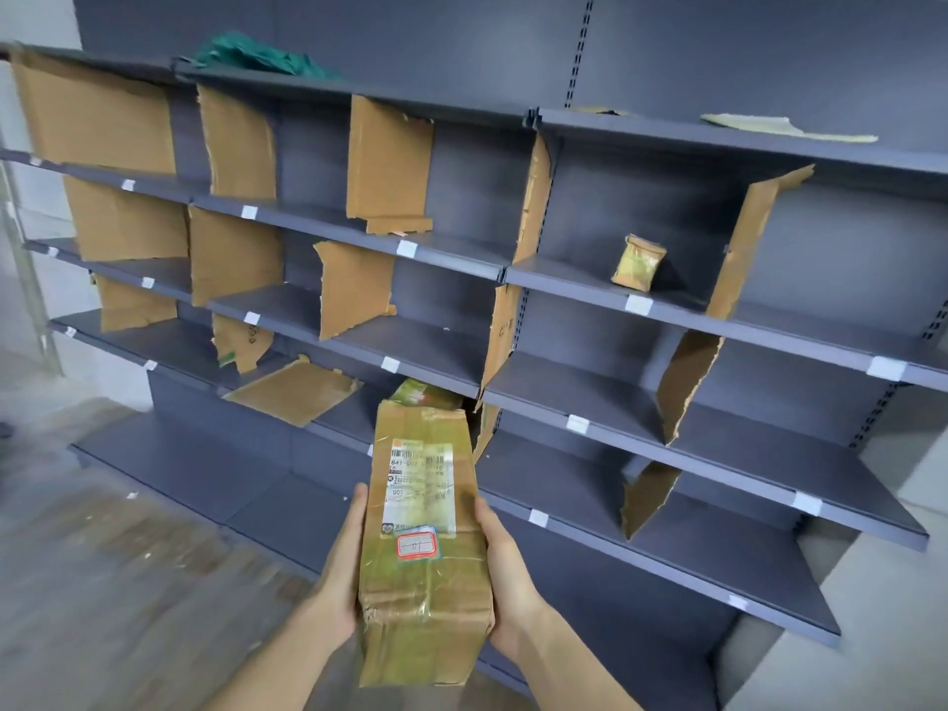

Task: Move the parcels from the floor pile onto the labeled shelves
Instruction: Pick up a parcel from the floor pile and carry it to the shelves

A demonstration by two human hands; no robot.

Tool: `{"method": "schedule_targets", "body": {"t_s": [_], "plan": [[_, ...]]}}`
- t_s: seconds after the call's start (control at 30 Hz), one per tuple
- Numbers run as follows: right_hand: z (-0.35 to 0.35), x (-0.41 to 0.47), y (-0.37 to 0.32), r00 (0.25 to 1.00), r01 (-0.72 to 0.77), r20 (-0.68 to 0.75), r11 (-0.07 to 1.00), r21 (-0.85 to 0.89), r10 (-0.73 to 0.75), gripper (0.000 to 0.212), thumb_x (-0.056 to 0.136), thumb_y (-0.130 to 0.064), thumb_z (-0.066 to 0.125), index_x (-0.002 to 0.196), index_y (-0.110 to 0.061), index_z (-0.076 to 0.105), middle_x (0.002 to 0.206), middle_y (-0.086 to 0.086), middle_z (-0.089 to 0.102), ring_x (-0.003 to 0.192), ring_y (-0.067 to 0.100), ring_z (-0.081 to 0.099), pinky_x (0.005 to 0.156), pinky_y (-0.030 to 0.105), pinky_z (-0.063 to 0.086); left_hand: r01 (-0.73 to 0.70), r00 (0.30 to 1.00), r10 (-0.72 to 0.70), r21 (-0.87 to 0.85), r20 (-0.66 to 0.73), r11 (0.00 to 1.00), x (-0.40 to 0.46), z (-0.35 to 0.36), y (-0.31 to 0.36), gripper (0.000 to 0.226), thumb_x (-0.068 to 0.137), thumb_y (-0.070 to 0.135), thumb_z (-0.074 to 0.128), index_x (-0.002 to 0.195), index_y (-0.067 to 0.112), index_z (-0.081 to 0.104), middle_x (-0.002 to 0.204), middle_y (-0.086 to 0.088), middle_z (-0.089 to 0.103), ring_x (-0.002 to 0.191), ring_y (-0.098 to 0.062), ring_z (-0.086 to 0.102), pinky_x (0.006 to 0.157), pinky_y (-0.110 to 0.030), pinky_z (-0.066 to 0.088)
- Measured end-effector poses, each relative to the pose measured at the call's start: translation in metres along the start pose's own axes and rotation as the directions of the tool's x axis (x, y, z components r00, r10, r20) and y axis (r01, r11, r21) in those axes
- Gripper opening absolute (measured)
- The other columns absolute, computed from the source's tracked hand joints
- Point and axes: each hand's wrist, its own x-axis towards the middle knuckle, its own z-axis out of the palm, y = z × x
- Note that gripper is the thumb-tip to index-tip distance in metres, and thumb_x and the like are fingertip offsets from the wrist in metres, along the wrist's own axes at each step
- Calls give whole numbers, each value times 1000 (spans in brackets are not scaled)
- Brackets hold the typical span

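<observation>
grey shelves, small parcel, cardboard dividers

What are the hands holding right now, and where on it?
Both hands hold one taped cardboard parcel: left hand on its left side, right hand on its right side.

Parcel between both hands, before shelves; small packet on one.

Head-worn, looking forward and down, close over hands, angled across shelves and floor.
</observation>
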Motion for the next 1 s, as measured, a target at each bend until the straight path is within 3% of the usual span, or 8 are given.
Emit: {"method": "schedule_targets", "body": {"t_s": [0.23,0.37,0.53,0.7,0.8,1.0], "plan": [[62,79,-10,998,-53,29,998,-44,55,60,100,-58,45,129,-12,70,127,19,70,117,36,68,104,50,51,7,996,-6,10,-88,1000,52,-63,52,72,90,73,34,117,17,71,108,-16,74,101,-36,71,97,-52,51],[93,121,-8,993,-109,45,991,-81,113,59,102,-55,42,127,-10,71,123,19,72,112,35,71,95,46,54,11,991,-14,-26,-136,1000,77,-98,73,67,95,67,33,107,15,73,98,-16,76,88,-34,73,79,-44,55],[127,186,-11,984,-157,57,978,-140,166,57,102,-54,43,124,-11,73,119,18,74,108,34,73,92,45,57,10,970,-30,-85,-241,996,128,-149,97,73,91,72,36,117,13,71,110,-20,73,101,-40,70,100,-53,49],[150,260,-24,981,-178,52,977,-120,185,55,100,-55,46,112,-12,80,117,17,75,105,33,74,97,46,55,-26,958,15,-35,-285,999,180,-169,134,72,93,71,34,111,13,73,105,-20,74,99,-41,70,98,-53,50],[165,306,-38,974,-208,64,971,-114,216,54,99,-55,49,115,-12,79,117,18,74,107,34,73,101,48,54,-47,943,31,-41,-332,998,208,-176,159,70,95,67,34,110,11,72,103,-21,74,97,-41,70,95,-51,51],[209,374,-63,958,-237,130,961,-141,255,53,96,-56,52,102,-13,83,110,17,77,93,31,77,82,40,60,-121,915,77,-88,-395,989,254,-206,210,69,97,63,31,119,9,68,114,-21,71,108,-40,66,105,-53,44]]}}
